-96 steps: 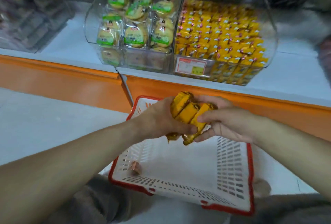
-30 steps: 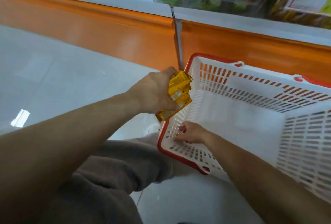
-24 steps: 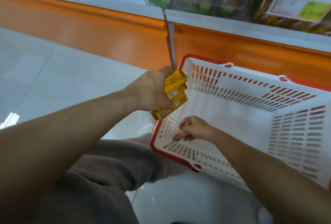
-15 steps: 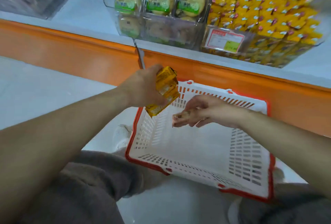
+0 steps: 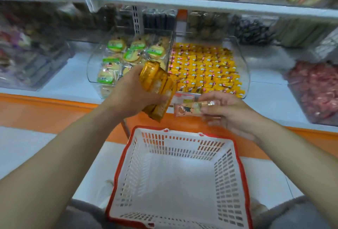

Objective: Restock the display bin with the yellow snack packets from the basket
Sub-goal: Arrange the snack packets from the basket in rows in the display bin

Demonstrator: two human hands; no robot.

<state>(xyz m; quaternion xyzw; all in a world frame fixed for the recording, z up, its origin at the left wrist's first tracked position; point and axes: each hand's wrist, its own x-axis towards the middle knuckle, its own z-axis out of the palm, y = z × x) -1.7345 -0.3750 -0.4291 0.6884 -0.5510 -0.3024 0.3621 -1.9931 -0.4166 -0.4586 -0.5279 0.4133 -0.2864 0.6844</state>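
Inside display bin [image 5: 244, 67], yellow snack packets [image 5: 203, 67]

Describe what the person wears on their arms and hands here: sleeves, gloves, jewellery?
The left hand and right hand are ungloved; I can make out no ring, watch or bracelet. The left forearm and right forearm are uncovered to the frame's edge, so no sleeve shows. Grey trousers show at the bottom.

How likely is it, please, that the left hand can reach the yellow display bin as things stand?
Probably yes: the left hand, gripping yellow packets, hangs in front of the open-topped display bin, with nothing between them. The right hand, pinching a pale packet, sits lower, off that path.
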